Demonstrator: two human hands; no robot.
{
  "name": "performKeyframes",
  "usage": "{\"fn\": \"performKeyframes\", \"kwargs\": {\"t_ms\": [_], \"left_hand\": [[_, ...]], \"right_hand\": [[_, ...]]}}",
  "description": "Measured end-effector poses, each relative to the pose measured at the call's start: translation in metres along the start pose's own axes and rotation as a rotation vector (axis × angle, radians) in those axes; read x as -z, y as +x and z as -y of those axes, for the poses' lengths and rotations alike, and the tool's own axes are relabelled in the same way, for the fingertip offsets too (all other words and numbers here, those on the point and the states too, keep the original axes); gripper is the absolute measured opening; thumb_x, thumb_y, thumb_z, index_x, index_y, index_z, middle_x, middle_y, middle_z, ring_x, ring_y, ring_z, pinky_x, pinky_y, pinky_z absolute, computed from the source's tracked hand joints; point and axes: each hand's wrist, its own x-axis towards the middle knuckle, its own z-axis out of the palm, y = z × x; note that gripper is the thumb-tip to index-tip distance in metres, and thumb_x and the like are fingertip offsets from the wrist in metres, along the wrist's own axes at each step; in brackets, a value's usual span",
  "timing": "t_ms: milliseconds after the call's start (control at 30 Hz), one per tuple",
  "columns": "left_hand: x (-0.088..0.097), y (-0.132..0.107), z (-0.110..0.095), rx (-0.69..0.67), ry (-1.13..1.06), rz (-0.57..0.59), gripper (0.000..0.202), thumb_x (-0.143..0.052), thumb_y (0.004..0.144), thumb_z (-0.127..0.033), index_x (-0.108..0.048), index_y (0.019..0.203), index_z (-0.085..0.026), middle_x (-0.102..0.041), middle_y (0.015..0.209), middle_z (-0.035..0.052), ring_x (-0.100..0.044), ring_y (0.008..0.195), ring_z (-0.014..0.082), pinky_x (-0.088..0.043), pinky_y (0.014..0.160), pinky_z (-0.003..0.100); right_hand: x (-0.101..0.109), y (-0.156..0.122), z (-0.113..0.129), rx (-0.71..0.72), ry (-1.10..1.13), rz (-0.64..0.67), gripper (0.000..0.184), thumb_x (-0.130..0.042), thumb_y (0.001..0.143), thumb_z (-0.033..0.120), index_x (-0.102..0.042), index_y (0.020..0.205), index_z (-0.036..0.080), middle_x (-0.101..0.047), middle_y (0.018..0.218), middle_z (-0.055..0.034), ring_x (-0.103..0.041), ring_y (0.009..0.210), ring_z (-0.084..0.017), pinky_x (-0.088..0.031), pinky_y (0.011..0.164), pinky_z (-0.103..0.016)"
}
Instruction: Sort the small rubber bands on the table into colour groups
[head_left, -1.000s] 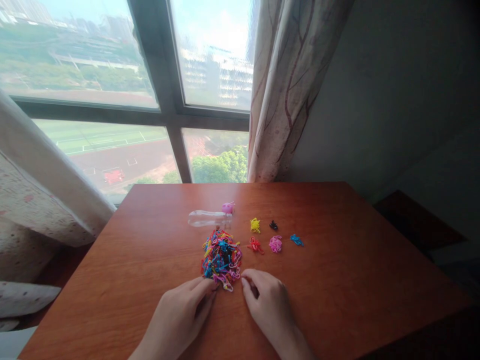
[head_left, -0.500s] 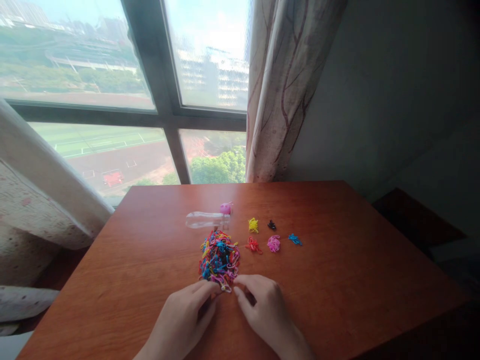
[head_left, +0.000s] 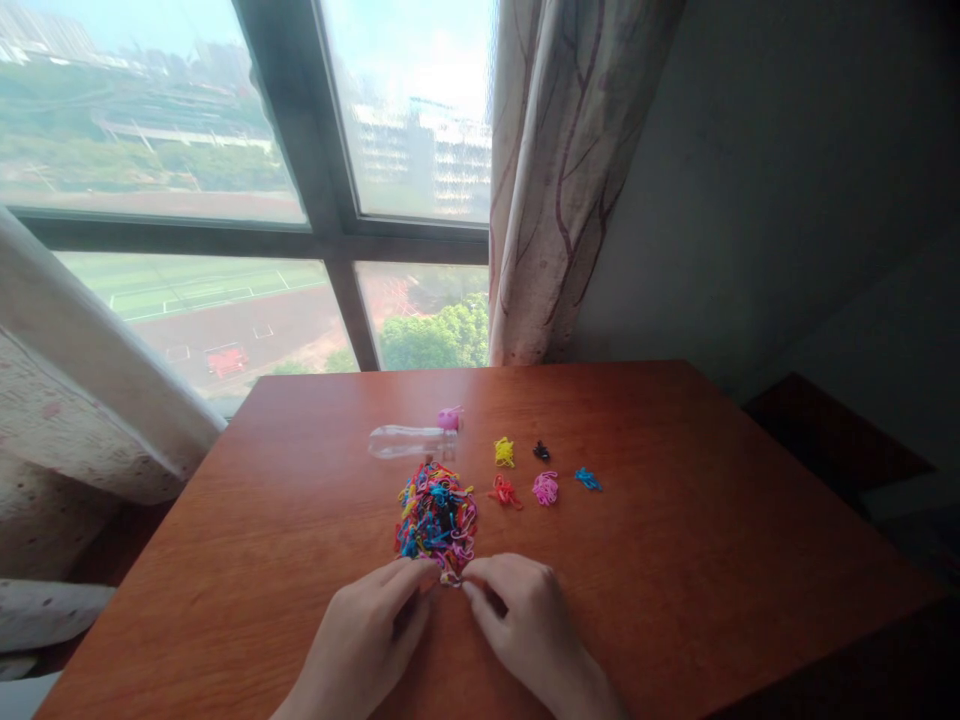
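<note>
A mixed heap of small, bright safety pins, bulb-shaped as far as I can make out, lies in the middle of the table. At its near edge a pale pink pin shows between my fingertips. My left hand pinches at this pin from the left, thumb under the index finger. From the right, my right hand closes thumb and index finger on its other side. The fingertips partly hide the pin.
Sorted piles stand right of the heap: yellow, black, red, pink and blue. Behind the heap lies a clear plastic bottle beside a pink cap-like piece. A window and curtains border the wooden table.
My right thumb and index finger have moved in and drawn together at the pale pink pin. My left hand stays almost in place. The piles look the same.
</note>
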Motion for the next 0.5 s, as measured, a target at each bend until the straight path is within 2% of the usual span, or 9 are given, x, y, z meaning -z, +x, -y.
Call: {"fn": "performKeyframes", "kwargs": {"t_ms": [133,300,400,500], "left_hand": [[0.002,-0.001,0.003,-0.009,0.036,-0.043,0.024,-0.048,0.089,-0.016,-0.065,0.102,-0.028,-0.076,0.096,0.0008,-0.073,0.080,0.0149,-0.055,0.070,0.019],[0.001,-0.001,0.002,-0.007,0.072,-0.009,0.021,-0.047,0.090,-0.015,-0.063,0.095,-0.027,-0.075,0.088,-0.0018,-0.073,0.074,0.0142,-0.052,0.063,0.018],[0.000,-0.001,0.002,-0.015,0.085,-0.010,0.021,-0.046,0.091,-0.015,-0.062,0.096,-0.028,-0.074,0.088,-0.0020,-0.072,0.074,0.0143,-0.051,0.063,0.018],[0.000,-0.001,0.002,-0.020,0.090,-0.003,0.020,-0.046,0.092,-0.016,-0.062,0.097,-0.028,-0.073,0.086,-0.0023,-0.071,0.072,0.0141,-0.050,0.061,0.019]], "right_hand": [[0.011,0.005,-0.010,-0.073,0.017,-0.113,0.015,-0.056,0.090,0.019,-0.071,0.092,0.023,-0.073,0.080,-0.0008,-0.067,0.070,-0.015,-0.047,0.067,-0.022],[0.052,0.032,-0.045,-0.135,-0.158,-0.276,0.020,-0.053,0.092,0.027,-0.072,0.090,0.021,-0.072,0.075,-0.0035,-0.065,0.063,-0.016,-0.045,0.062,-0.023],[0.075,0.054,-0.064,-0.208,-0.342,-0.323,0.018,-0.055,0.091,0.027,-0.072,0.092,0.022,-0.073,0.078,-0.0034,-0.067,0.069,-0.018,-0.042,0.063,-0.024],[0.083,0.072,-0.075,-0.277,-0.483,-0.291,0.016,-0.057,0.090,0.025,-0.072,0.093,0.023,-0.073,0.079,-0.0027,-0.066,0.070,-0.018,-0.037,0.059,-0.025]]}}
